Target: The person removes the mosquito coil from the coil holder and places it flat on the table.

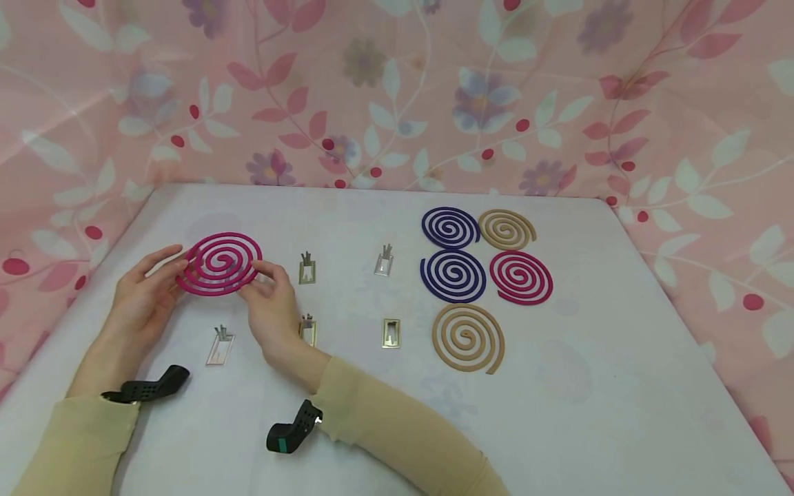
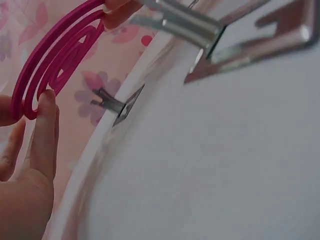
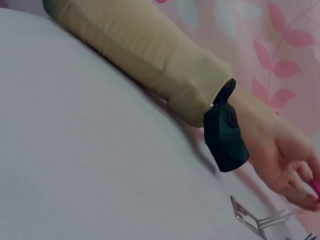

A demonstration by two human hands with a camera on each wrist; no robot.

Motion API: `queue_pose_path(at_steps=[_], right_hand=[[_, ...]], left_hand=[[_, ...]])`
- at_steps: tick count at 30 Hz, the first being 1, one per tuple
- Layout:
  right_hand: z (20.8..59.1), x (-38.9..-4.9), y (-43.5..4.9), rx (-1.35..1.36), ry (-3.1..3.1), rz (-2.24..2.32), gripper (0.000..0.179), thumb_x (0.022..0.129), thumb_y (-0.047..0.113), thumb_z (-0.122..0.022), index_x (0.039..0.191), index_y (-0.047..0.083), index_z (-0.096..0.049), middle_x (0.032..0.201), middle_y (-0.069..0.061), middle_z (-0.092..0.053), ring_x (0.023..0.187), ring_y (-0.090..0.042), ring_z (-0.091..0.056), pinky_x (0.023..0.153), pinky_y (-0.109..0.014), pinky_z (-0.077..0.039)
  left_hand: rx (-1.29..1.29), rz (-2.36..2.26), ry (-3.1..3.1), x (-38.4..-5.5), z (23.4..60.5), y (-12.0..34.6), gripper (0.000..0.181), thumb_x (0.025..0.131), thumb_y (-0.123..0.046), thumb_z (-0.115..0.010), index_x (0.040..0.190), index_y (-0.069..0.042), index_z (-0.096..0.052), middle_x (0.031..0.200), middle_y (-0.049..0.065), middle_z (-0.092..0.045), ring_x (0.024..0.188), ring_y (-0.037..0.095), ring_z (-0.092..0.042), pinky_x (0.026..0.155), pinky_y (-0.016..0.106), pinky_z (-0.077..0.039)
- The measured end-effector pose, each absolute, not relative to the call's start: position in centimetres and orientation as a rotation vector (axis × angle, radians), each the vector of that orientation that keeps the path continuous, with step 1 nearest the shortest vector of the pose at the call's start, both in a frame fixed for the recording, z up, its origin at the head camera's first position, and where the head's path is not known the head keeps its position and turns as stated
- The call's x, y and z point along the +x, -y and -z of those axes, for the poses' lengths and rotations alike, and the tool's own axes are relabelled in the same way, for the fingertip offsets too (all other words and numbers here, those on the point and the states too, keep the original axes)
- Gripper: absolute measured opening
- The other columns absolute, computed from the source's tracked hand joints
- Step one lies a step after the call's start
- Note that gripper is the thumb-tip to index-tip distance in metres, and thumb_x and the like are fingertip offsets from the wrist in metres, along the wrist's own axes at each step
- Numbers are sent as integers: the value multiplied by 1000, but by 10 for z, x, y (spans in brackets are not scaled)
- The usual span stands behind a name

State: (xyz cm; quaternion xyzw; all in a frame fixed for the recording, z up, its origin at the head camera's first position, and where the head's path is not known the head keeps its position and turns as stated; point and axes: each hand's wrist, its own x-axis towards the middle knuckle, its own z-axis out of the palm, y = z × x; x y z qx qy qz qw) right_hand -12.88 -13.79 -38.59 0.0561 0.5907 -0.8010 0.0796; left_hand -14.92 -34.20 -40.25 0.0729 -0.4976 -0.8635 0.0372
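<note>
A magenta mosquito coil [image 1: 217, 264] is held by its edges between both hands, above the far left part of the table. My left hand [image 1: 139, 300] pinches its left edge, with thumb and fingers on either side of the coil in the left wrist view. On the opposite edge, my right hand [image 1: 273, 310] pinches it between thumb and fingers. A small metal coil stand [image 1: 227, 350] lies below the coil, between the forearms. Another stand [image 1: 313, 334] is partly hidden behind the right hand.
Further stands lie mid-table, including a gold one [image 1: 307, 281], a silver one [image 1: 384, 264] and a flat gold one [image 1: 391, 346]. Right of them are several coils: two blue, two tan [image 1: 466, 335] and one magenta [image 1: 521, 277]. A floral cloth [image 1: 397, 103] hangs behind the table.
</note>
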Motion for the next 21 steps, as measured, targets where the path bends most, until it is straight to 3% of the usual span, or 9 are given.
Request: queue_pose_path(at_steps=[3, 7, 13, 21], right_hand=[[374, -126, 131, 204, -1811, 2366, 29, 92, 7, -66, 116, 23, -62, 108, 12, -63, 91, -2, -64, 84, -25, -56], [364, -128, 112, 152, -1839, 2329, 31, 93, 5, -66, 120, 20, -60, 110, 11, -58, 89, -4, -65, 82, -24, -58], [353, -134, 76, 39, -1752, 2344, 35, 93, 0, -65, 126, 10, -56, 111, -1, -57, 93, -14, -67, 83, -34, -60], [350, -141, 15, -105, -1769, 2331, 41, 97, 3, -61, 136, 8, -49, 123, -9, -56, 100, -21, -68, 84, -36, -60]], left_hand=[[209, 2643, 1527, -150, 400, 332, 28, 96, 1, -61, 122, -9, -66, 112, 2, -70, 90, 13, -70, 76, 22, -59], [199, 2565, 1652, -151, 395, 318, 25, 95, -2, -64, 118, -10, -68, 104, 0, -74, 85, 11, -71, 74, 21, -59], [207, 2400, 1907, -145, 379, 296, 30, 93, -15, -70, 123, -15, -63, 109, -8, -70, 94, 5, -67, 73, 18, -59], [105, 2371, 1933, -140, 360, 238, 30, 94, -18, -70, 121, -9, -60, 114, 0, -63, 97, 9, -63, 76, 18, -59]])
